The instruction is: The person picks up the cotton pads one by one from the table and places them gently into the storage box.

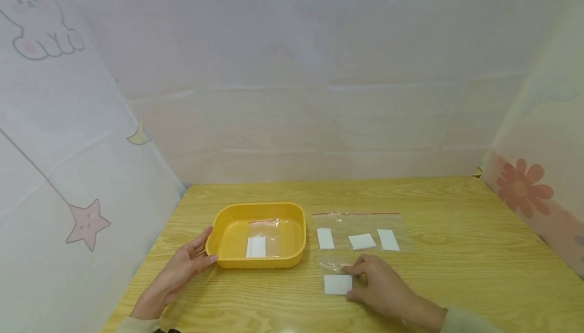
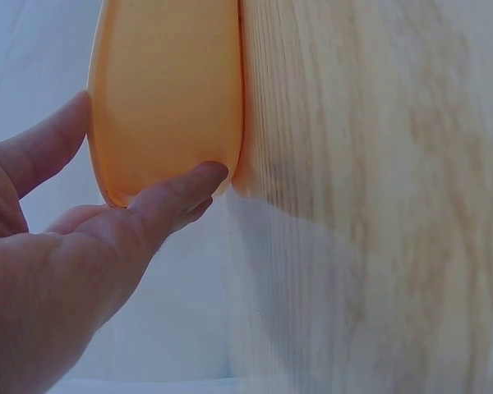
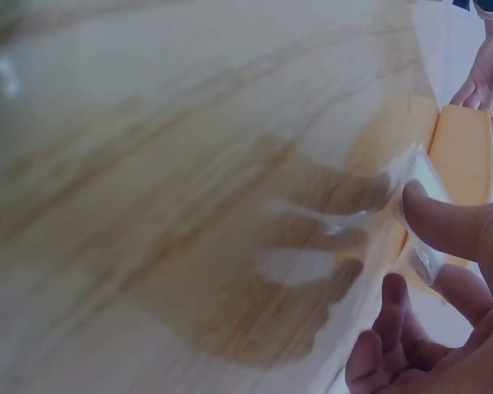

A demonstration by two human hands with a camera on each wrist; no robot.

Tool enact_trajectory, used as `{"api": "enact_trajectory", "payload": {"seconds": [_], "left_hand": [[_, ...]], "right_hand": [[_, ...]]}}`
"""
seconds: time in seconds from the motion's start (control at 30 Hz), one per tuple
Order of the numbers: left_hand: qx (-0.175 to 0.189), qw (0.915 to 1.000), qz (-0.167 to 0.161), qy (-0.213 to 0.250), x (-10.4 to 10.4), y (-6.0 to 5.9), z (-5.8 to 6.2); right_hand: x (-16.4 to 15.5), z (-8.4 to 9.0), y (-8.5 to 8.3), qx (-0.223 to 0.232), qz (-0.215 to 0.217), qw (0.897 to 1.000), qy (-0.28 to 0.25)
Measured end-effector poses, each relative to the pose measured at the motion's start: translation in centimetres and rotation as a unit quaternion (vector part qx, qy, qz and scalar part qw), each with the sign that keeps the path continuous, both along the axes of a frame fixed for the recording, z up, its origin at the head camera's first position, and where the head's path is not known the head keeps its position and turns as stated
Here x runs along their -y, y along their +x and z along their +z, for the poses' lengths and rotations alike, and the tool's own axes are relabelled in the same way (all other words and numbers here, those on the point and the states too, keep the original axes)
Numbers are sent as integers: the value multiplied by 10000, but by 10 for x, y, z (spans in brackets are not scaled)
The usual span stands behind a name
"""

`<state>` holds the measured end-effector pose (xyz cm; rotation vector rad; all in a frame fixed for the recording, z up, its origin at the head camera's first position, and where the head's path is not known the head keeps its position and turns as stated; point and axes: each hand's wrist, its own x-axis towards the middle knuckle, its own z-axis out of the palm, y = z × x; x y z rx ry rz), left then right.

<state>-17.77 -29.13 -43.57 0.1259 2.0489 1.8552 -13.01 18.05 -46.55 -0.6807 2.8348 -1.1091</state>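
The wooden table [image 1: 438,297] fills the lower view, walled in by pale sheets printed with a rabbit, a star and a flower. On its left half sits the yellow tub [image 1: 228,259], with a small clear bag [image 1: 261,236] lying flat inside, red strip at the top and a white pad at the bottom.

Left forearm comes in from the bottom left, angled up toward the tub. The left hand [image 1: 184,267] lies low on the table with its palm turned toward the tub's left wall. Fingers are straight and together, thumb spread apart above them; the left wrist view shows the thumb and a fingertip [image 2: 199,179] touching the orange-yellow side. Nothing is curled round it, just a flat, steadying touch.

Right of the tub lies a wider clear bag [image 1: 360,231], red strip along its far edge, with three white pads in a row: one upright on the left, one tilted in the middle, one upright on the right.

Nearer the front edge, just below that row, is another small bag [image 1: 336,281] with a single white pad inside. The right hand [image 1: 378,285] comes in from the bottom right, knuckles up, fingers bent over the bag's right side. In the right wrist view the thumb and fingertips pinch the clear plastic edge, lifting it slightly off the wood.
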Motion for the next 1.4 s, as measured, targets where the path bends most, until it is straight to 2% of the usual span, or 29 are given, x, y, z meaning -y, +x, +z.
{"api": "enact_trajectory", "payload": {"seconds": [0.13,0.33,0.43,0.57,0.7,0.87,1.0,1.1,1.2,1.4], "left_hand": [[-21,10000,-13,22,0,0,0],[-20,10000,-40,25,1,-1,-1],[11,10000,-48,6,1,-1,-1],[29,10000,-11,-38,0,0,0],[18,10000,30,-51,-1,0,1],[8,10000,49,-80,-1,0,0],[7,9999,55,-89,-1,1,0],[-2,10000,60,-64,-1,1,-1],[-16,10000,70,-50,-1,0,-1],[-21,10000,71,9,-1,0,-1]], "right_hand": [[1,1,-2,357,16,9987,-353],[1,1,-5,489,142,9963,-698],[0,0,-5,822,243,9900,-1121],[-1,2,-7,1369,354,9704,-1957],[-2,8,-9,1695,558,9475,-2654],[-2,17,-11,2071,767,9221,-3177],[1,26,-12,2225,971,9125,-3293],[4,34,-14,2266,1094,9093,-3316],[8,44,-15,2252,1180,9102,-3269],[23,61,-24,2205,1145,9169,-3124]]}}
